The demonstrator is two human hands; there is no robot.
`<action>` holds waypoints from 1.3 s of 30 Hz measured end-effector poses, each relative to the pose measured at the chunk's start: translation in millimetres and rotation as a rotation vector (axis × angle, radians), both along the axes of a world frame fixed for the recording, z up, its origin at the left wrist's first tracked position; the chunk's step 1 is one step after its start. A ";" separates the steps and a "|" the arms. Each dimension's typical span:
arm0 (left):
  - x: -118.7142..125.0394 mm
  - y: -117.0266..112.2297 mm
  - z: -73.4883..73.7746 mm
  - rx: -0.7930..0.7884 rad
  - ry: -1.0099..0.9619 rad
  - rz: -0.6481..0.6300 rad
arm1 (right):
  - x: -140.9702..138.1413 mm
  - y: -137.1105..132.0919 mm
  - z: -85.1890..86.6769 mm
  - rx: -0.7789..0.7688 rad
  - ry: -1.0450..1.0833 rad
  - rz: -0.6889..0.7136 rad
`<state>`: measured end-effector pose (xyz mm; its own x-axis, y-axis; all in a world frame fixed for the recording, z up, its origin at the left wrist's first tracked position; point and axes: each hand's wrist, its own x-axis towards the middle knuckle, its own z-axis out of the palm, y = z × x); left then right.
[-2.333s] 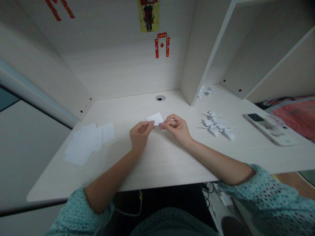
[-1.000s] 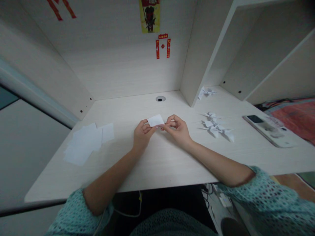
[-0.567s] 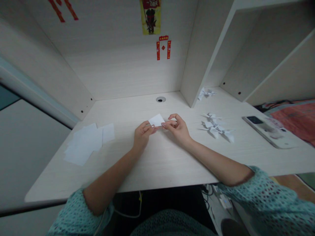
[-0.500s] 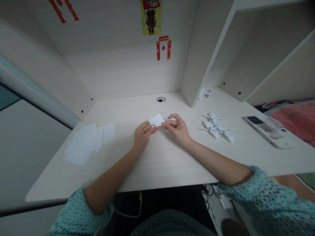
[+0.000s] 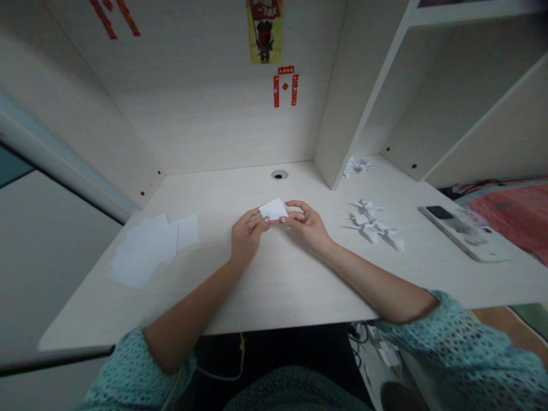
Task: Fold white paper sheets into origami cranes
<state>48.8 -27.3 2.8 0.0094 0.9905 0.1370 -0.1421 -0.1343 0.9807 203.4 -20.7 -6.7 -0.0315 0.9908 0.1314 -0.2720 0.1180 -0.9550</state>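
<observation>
A small folded white paper [image 5: 273, 209] is held just above the middle of the pale wooden desk [image 5: 274, 279]. My left hand [image 5: 247, 234] pinches its near left edge with thumb and fingers closed. My right hand [image 5: 306, 223] pinches its right edge, fingers curled; a ring shows on one finger. The two hands almost touch below the paper.
A loose stack of white paper sheets [image 5: 149, 247] lies at the left. Several folded paper cranes [image 5: 371, 224] sit to the right, more [image 5: 357, 165] by the shelf divider. A phone [image 5: 463, 232] lies far right. A cable hole [image 5: 279, 174] is behind the hands.
Both hands have drawn closer together on the paper and kept pinching it. The view has shifted slightly; the paper stays at the same spot above the desk.
</observation>
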 end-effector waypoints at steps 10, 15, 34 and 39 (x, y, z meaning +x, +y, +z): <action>-10.4 9.1 -8.8 0.045 0.118 -0.053 | 3.8 -0.4 1.1 0.018 -0.059 0.117; -15.8 6.2 -7.2 0.127 0.365 -0.031 | 6.0 4.6 0.4 0.078 -0.009 0.140; -13.7 1.5 9.9 0.129 0.374 -0.126 | 4.7 -2.8 6.5 0.214 -0.243 0.036; -13.9 6.2 6.1 0.087 0.306 -0.090 | 6.4 -0.5 2.5 0.273 -0.188 0.134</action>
